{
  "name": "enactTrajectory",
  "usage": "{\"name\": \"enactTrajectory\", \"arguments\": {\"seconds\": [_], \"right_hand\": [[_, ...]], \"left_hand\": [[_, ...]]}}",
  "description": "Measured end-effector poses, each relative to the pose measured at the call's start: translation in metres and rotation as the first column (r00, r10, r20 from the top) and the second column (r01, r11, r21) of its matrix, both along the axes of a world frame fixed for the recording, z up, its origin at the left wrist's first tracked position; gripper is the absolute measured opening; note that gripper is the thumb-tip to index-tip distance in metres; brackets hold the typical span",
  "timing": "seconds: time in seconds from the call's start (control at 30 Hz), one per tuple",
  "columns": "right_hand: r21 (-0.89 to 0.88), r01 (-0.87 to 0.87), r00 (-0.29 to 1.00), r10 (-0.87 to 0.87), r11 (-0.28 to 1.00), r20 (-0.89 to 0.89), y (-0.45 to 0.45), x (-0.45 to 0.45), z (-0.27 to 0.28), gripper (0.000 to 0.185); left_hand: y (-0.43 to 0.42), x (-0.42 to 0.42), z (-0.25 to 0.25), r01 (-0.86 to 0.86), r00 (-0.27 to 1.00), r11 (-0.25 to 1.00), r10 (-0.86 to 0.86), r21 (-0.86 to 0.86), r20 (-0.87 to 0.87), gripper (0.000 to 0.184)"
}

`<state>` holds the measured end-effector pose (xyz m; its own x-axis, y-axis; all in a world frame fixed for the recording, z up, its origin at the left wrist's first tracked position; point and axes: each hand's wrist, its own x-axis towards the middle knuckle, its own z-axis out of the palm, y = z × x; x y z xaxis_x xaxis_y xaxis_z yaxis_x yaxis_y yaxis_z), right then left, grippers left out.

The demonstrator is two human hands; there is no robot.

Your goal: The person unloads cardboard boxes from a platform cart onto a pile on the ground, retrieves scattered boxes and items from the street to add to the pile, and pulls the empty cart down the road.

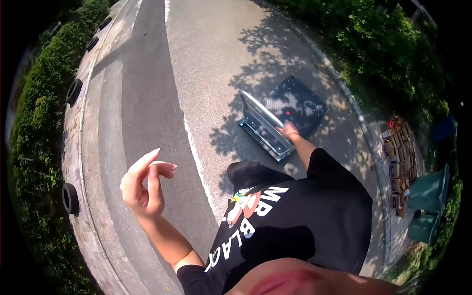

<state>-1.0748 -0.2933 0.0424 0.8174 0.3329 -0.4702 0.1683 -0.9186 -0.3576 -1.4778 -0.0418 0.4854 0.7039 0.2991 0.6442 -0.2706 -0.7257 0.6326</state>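
Observation:
A dark platform trolley (300, 105) stands on the paved road ahead of me and to the right, dappled with leaf shade. Its pale metal push handle (260, 109) sticks up at a slant over the near end of the deck. My right hand (289, 131) is closed around the near side of that handle, the arm stretched out; the fingertips are partly hidden. Off to the left, my left hand (147, 184) is raised over the road, fingers loosely bent and apart, with nothing in it. The hand is well away from the trolley.
Old tyres (70, 198) line the left kerb beside a hedge (39, 108). Across the right kerb are stacked boxes or bricks (399, 162) and green bins (428, 191). Bushes (378, 54) border the road at upper right. A white line (191, 142) runs along the road.

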Motion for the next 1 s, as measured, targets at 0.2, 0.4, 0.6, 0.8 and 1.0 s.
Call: {"name": "enactTrajectory", "arguments": {"seconds": [0.2, 0.4, 0.6, 0.8, 1.0], "right_hand": [[0.207, 0.150, 0.989, -0.148, 0.967, -0.023, 0.119, -0.030, 0.000, 0.047], [0.250, 0.145, 0.982, -0.170, 0.957, 0.079, 0.248, -0.028, -0.020, 0.040], [0.293, 0.341, 0.937, -0.347, 0.893, -0.033, 0.379, 0.001, -0.005, 0.034], [0.430, 0.359, 0.908, -0.417, 0.828, 0.044, 0.513, 0.083, -0.042, 0.031], [0.397, 0.590, 0.764, -0.646, 0.703, 0.008, 0.646, 0.185, -0.020, 0.038]], "left_hand": [[0.154, 0.139, -0.038, 0.238, 0.963, 0.957, -0.254, -0.166, -0.084, 0.019], [0.358, 0.245, -0.189, 0.132, 0.839, 0.991, -0.124, -0.024, -0.530, 0.019], [0.491, 0.190, -0.357, -0.141, 0.728, 0.725, -0.386, -0.674, -0.567, 0.020], [0.627, 0.251, -0.400, -0.205, 0.717, 0.616, -0.434, -0.761, -0.545, 0.023], [0.800, 0.393, -0.370, -0.085, 0.692, 0.717, -0.457, -0.692, -0.559, 0.020]]}}
